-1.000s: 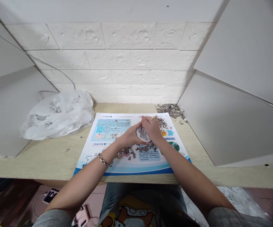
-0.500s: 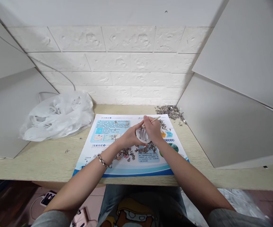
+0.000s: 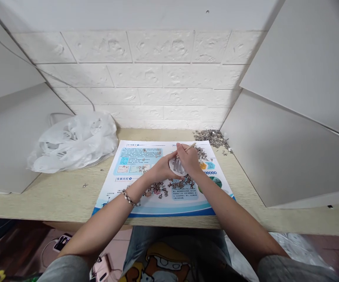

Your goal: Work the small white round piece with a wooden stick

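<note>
My left hand (image 3: pixel 163 169) is wrapped round the side of a round white plastic piece (image 3: pixel 177 167) with slot-like recesses, tilted toward me. A thin light wooden stick (image 3: pixel 191 146) is pinched in my right hand (image 3: pixel 188 159), its upper end poking out past the fingers. The stick's lower end is hidden by my hand, which rests at the white piece's right rim. Under and around both hands, small metal pieces (image 3: pixel 184 182) lie scattered on a printed sheet (image 3: pixel 154 210).
A heap of small metal parts (image 3: pixel 212 138) sits at the back right by the wall. To the left lies a clear plastic bag (image 3: pixel 75 143) holding white items. Grey-white panels (image 3: pixel 275 149) stand on both sides. A phone (image 3: pixel 62 243) is below the table.
The view has shifted slightly. Both hands keep their hold on the white piece and the stick, and the stick's angle has changed a little.
</note>
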Motion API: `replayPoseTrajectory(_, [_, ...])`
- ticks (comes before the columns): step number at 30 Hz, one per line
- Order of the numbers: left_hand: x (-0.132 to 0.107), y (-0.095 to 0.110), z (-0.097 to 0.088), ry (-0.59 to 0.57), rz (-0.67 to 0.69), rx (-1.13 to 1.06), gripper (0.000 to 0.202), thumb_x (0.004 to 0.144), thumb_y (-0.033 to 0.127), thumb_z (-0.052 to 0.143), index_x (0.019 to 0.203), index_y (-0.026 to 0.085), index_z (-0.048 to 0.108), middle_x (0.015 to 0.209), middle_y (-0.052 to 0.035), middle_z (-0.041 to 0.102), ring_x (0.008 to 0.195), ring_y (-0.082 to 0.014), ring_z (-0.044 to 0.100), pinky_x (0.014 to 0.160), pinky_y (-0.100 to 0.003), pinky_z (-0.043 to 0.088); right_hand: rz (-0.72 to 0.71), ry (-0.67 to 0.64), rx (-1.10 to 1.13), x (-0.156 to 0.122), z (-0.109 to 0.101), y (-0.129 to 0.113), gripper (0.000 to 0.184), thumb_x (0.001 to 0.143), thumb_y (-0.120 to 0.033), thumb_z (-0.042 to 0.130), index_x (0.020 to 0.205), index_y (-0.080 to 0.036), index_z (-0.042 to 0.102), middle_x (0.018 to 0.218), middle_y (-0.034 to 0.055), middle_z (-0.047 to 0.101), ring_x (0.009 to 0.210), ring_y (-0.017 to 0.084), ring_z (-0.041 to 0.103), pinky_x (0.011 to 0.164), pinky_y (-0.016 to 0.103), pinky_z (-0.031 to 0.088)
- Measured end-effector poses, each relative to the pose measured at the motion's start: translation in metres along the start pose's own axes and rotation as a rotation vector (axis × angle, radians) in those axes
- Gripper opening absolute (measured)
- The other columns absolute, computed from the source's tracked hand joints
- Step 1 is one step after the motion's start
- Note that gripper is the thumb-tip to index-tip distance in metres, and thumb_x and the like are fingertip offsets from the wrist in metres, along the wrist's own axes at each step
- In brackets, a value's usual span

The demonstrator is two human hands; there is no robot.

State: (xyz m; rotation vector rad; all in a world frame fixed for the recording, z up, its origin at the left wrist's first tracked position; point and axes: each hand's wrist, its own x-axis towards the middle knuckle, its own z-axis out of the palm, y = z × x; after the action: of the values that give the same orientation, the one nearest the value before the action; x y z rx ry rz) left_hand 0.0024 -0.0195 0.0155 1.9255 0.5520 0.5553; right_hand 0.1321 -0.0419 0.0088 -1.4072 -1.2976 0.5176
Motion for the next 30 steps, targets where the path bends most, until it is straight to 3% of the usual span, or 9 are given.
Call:
replayPoseTrajectory(8, [0.0004, 0.0016, -0.0004, 0.015, -0.028, 0.023, 0.084, 0.054, 0.031, 0.075, 0.127, 0.017, 0.037, 0.115, -0.0122, 0.053, 0.102, -0.0296, 0.05, 0.081, -0.041, 0.043, -0.05, -0.088, -0.025, -0.0004, 0.0002, -0.0021, 0.041, 0.084, -0.044, 0.035, 0.053, -0.018, 0.032, 0.045, -0.0023, 0.03, 0.043, 0.009, 0.033, 0.042, 0.022, 0.025])
replayPoseTrajectory(22, [0.0014, 0.0005, 0.0004, 0.039, -0.023, 0.044, 0.077, 0.053, 0.033, 0.075, 0.121, 0.018, 0.044, 0.108, -0.01, 0.057, 0.098, -0.0295, 0.051, 0.08, -0.042, 0.043, -0.124, -0.086, -0.11, 0.0023, 0.0011, -0.0015, 0.04, 0.085, -0.04, 0.035, 0.053, -0.018, 0.029, 0.045, -0.0025, 0.027, 0.043, 0.008, 0.03, 0.044, 0.023, 0.022])
replayPoseTrajectory(30, [0.0042, 0.0009, -0.0025, -0.021, 0.009, 0.024, 0.09, 0.056, 0.027, 0.073, 0.134, 0.019, 0.029, 0.119, -0.0118, 0.051, 0.103, -0.0299, 0.049, 0.084, -0.042, 0.042, -0.086, -0.008, -0.017, 0.0011, -0.0002, -0.0008, 0.04, 0.085, -0.042, 0.036, 0.053, -0.018, 0.031, 0.044, -0.0024, 0.03, 0.042, 0.008, 0.031, 0.042, 0.023, 0.023])
